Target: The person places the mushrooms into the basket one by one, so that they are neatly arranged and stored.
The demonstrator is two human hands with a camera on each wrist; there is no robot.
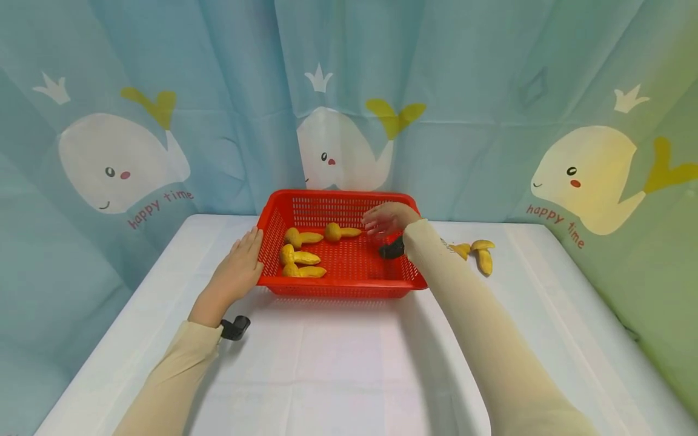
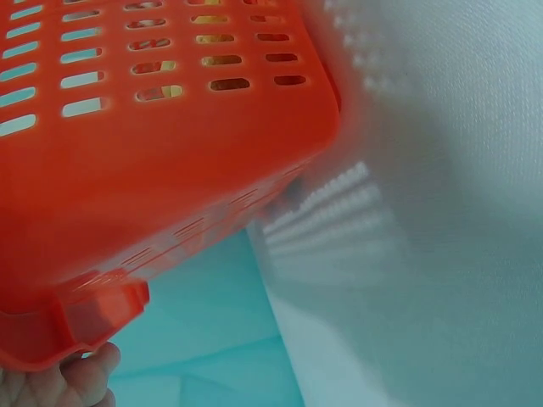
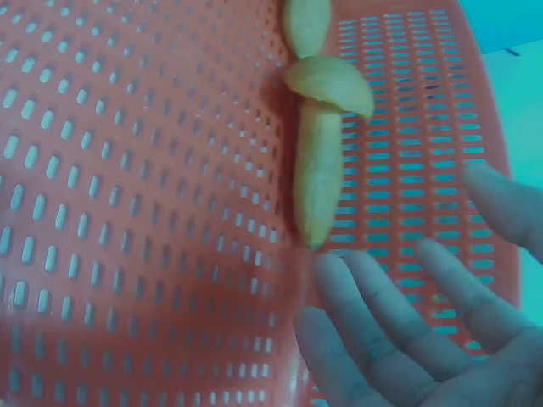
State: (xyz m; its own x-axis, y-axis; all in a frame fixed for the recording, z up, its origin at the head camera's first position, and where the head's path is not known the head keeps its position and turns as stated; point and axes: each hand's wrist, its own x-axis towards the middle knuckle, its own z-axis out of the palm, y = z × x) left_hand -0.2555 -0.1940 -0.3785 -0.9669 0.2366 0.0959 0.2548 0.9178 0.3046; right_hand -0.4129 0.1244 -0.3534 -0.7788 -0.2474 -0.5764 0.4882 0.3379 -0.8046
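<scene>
A red plastic basket [image 1: 338,283] with slotted walls stands on the table. My left hand [image 1: 237,270] rests against its left rim, fingers extended along the edge; in the left wrist view the fingertips [image 2: 89,373] touch that rim. Over the basket's right part is my right hand [image 1: 389,219], holding nothing, its fingers spread and slightly bent. Several yellow mushrooms lie in the basket, among them one by the back wall [image 1: 340,232] and one at the front left [image 1: 304,271]. In the right wrist view, a mushroom [image 3: 321,165] lies just beyond my fingertips [image 3: 331,270].
Right of the basket, a mushroom [image 1: 483,257] lies on the white-covered table [image 1: 338,369], beside another yellow one [image 1: 462,249] partly hidden by my right sleeve. A curtain [image 1: 469,79] printed with whales hangs behind the table.
</scene>
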